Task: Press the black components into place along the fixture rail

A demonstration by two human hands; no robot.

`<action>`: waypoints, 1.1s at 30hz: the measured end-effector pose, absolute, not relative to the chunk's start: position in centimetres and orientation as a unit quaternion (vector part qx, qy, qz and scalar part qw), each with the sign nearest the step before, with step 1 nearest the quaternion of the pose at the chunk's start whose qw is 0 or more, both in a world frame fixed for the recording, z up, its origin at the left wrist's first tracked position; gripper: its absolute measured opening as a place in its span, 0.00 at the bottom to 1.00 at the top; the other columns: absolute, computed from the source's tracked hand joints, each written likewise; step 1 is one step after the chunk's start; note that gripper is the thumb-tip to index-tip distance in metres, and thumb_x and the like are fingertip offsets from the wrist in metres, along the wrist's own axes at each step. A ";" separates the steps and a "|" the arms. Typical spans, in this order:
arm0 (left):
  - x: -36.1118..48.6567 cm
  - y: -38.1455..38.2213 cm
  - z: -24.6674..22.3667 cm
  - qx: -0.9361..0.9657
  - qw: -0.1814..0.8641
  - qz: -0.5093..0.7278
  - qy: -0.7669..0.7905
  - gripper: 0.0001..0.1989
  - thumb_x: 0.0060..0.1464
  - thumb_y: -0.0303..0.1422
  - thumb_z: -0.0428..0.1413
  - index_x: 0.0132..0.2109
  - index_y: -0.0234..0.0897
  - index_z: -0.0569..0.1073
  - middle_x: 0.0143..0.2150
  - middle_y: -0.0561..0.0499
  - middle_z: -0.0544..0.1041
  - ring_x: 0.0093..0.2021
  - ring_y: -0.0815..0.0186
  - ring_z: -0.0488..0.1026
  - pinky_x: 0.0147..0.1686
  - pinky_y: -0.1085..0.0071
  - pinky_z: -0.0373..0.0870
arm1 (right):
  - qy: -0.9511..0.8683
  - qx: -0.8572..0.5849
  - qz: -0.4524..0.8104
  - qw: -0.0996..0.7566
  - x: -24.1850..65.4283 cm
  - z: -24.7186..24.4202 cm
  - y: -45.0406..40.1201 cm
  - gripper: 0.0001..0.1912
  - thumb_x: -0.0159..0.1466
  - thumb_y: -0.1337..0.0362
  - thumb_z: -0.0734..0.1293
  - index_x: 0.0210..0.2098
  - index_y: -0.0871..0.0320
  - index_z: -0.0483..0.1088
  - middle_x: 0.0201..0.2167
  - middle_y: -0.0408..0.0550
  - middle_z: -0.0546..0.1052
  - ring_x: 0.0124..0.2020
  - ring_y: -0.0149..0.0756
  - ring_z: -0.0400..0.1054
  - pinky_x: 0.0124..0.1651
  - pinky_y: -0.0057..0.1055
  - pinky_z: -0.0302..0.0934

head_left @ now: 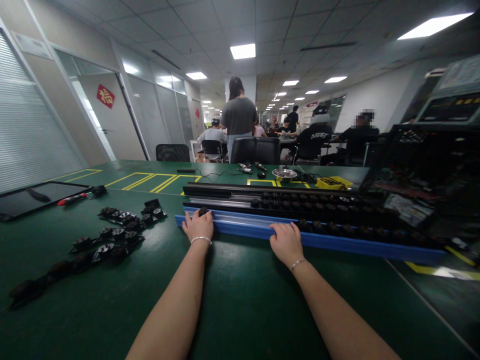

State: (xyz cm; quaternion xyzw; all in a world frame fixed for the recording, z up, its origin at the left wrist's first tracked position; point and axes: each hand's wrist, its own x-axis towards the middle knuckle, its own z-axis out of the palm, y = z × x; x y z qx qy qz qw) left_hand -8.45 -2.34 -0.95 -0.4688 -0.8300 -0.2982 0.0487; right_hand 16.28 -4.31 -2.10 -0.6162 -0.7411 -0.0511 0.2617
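Note:
A long blue channel rail (240,225) lies across the green table before me, with a row of small black parts (337,229) seated along its right-hand stretch. My left hand (198,226) is closed at the rail's left end, its fingers around one small black part (203,211) at the channel. What the left fingertips touch beneath is hidden. Farther right, my right hand (287,242) grips the near wall of the rail, fingers curled over its top edge. Behind it lie black rails (210,190), also holding dark parts.
Loose black parts (127,235) lie in rows on the left. Beyond them are a red-handled screwdriver (73,199) and a dark flat panel (37,195). A metal bowl (284,173) and yellow object (333,183) stand at the back. People sit or stand farther off.

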 end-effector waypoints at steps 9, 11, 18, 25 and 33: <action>-9.3 -1.9 -1.1 -0.453 0.000 -0.315 -0.834 0.21 0.57 0.44 0.39 0.44 0.56 0.75 0.59 0.59 0.64 0.64 0.45 0.44 0.56 0.38 0.41 | -0.730 -0.627 -0.046 0.268 16.1 -1.9 -4.1 0.13 0.54 0.70 0.57 0.35 0.55 0.71 0.35 0.44 0.75 0.40 0.35 0.64 0.58 0.36 0.39; -9.4 -1.9 -1.2 -0.450 -0.003 -0.317 -0.835 0.21 0.56 0.44 0.38 0.44 0.55 0.75 0.59 0.59 0.64 0.64 0.44 0.43 0.55 0.37 0.40 | -0.729 -0.629 -0.051 0.267 16.1 -1.9 -4.1 0.13 0.54 0.69 0.57 0.34 0.55 0.71 0.35 0.44 0.75 0.40 0.35 0.64 0.57 0.37 0.39; -10.0 -2.1 -0.7 -0.426 -0.016 -0.329 -0.843 0.20 0.56 0.43 0.39 0.44 0.56 0.75 0.59 0.59 0.64 0.64 0.45 0.42 0.56 0.37 0.38 | -0.719 -0.640 -0.066 0.264 15.9 -2.0 -4.0 0.11 0.53 0.70 0.58 0.31 0.55 0.70 0.32 0.45 0.75 0.38 0.36 0.64 0.57 0.38 0.39; -10.7 -1.9 -1.1 -0.407 -0.004 -0.339 -0.848 0.21 0.56 0.44 0.39 0.45 0.54 0.74 0.59 0.58 0.65 0.64 0.46 0.43 0.55 0.37 0.40 | -0.718 -0.639 -0.063 0.269 16.0 -2.2 -3.9 0.12 0.53 0.70 0.57 0.31 0.55 0.70 0.32 0.45 0.75 0.38 0.36 0.63 0.57 0.38 0.39; -11.5 -1.7 -1.3 -0.392 -0.006 -0.353 -0.850 0.21 0.56 0.44 0.39 0.46 0.53 0.74 0.60 0.57 0.64 0.64 0.48 0.43 0.56 0.38 0.40 | -0.717 -0.641 -0.060 0.267 15.9 -2.1 -4.0 0.12 0.53 0.70 0.57 0.31 0.55 0.70 0.32 0.44 0.75 0.39 0.36 0.63 0.57 0.38 0.38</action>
